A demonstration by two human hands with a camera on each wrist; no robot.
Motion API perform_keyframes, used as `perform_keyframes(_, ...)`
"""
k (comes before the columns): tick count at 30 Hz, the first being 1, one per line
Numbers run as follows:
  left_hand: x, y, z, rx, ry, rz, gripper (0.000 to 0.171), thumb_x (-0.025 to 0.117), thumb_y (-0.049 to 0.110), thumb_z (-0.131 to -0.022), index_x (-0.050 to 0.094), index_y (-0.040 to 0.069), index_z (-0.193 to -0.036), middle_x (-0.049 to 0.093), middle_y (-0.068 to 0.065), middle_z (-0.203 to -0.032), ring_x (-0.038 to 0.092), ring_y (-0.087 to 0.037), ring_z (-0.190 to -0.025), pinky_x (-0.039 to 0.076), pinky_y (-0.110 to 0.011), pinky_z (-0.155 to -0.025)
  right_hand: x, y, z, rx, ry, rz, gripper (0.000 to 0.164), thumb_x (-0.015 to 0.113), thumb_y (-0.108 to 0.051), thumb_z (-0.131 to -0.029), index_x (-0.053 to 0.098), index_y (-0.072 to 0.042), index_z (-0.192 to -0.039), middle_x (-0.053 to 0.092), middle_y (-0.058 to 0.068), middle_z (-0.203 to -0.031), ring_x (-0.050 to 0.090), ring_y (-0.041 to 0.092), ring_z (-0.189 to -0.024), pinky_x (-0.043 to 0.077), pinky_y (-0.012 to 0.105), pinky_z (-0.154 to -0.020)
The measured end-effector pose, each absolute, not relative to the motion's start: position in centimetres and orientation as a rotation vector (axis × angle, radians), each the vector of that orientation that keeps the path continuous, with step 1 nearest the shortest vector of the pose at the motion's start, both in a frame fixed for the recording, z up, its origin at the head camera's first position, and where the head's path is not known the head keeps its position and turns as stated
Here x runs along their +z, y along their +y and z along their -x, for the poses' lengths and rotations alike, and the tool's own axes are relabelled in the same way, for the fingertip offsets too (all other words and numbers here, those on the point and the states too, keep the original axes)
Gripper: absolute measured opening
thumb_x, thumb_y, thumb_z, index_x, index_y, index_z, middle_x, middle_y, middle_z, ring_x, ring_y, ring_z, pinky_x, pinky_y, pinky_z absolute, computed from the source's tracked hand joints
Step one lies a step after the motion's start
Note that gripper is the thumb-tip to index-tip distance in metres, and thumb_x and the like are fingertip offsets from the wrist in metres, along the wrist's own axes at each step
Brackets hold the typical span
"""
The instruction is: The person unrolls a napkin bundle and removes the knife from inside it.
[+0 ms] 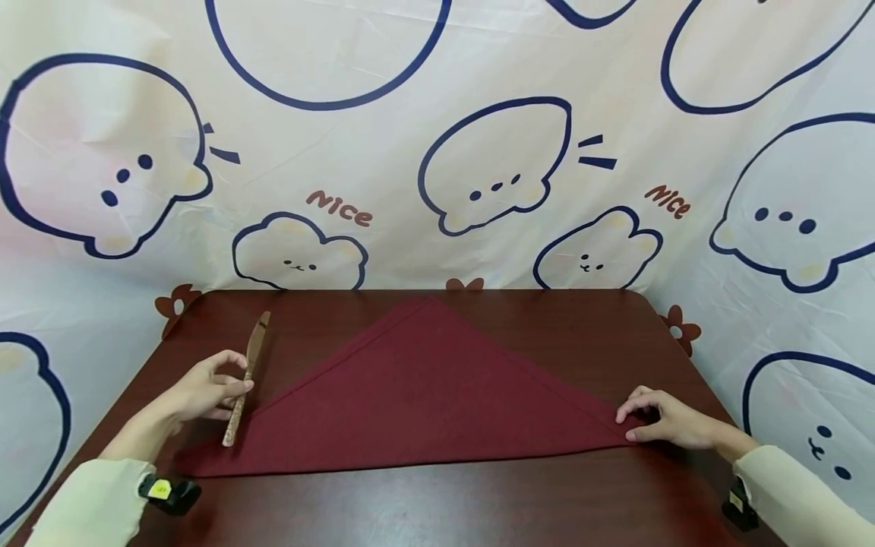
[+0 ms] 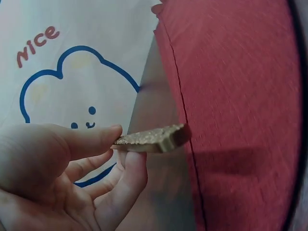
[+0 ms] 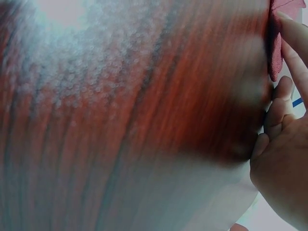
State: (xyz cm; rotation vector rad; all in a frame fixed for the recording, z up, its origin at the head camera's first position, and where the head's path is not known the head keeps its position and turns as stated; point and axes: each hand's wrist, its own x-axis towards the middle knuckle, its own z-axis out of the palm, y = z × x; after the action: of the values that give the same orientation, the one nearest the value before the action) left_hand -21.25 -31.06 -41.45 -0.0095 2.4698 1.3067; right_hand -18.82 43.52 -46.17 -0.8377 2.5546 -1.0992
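A gold-coloured table knife (image 1: 253, 357) with a speckled handle is pinched between the thumb and fingers of my left hand (image 1: 208, 389). It is held over the left corner of a dark red cloth napkin (image 1: 437, 387), blade pointing away from me. In the left wrist view the handle end of the knife (image 2: 156, 138) shows beyond the fingertips. The napkin lies as a flat triangle, its peak at the far table edge. At its right corner, my right hand (image 1: 670, 419) pinches the cloth with thumb and fingers. The right wrist view shows only a small piece of the napkin (image 3: 276, 60).
The dark brown wooden table (image 1: 437, 505) has rounded far corners. A pale cloth backdrop (image 1: 383, 152) with blue cartoon outlines rises behind it and along both sides. Light reflects off the tabletop in the right wrist view.
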Motion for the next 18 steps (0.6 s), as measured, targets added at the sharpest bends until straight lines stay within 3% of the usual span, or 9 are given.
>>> perform_keyframes(9,-41.8,-30.6,21.8,1.449,2.339,-0.003,0.039,0.057,0.021,-0.104,0.035,0.002,-0.128,0.069,-0.003,-0.1,0.063,-0.012,-0.083,0.059,-0.035,-0.074,-46.0,43.4,18.7,-1.105,2.542,0.82,0.015,0.075,-0.011,-0.09,0.073,-0.015,-0.104,0.061,0.003,-0.098,0.051,0.008,-0.096,0.039,0.025,-0.078)
perform_keyframes(18,-41.7,-29.5,22.5,1.54,2.262,-0.027,0.034,0.059,0.026,-0.103,0.039,0.011,-0.126,0.063,-0.001,-0.114,0.064,-0.009,-0.094,0.058,-0.033,-0.08,-46.0,43.3,18.6,-1.099,2.556,0.822,0.016,0.075,-0.009,-0.09,0.073,-0.015,-0.104,0.06,0.004,-0.097,0.05,0.009,-0.095,0.038,0.025,-0.076)
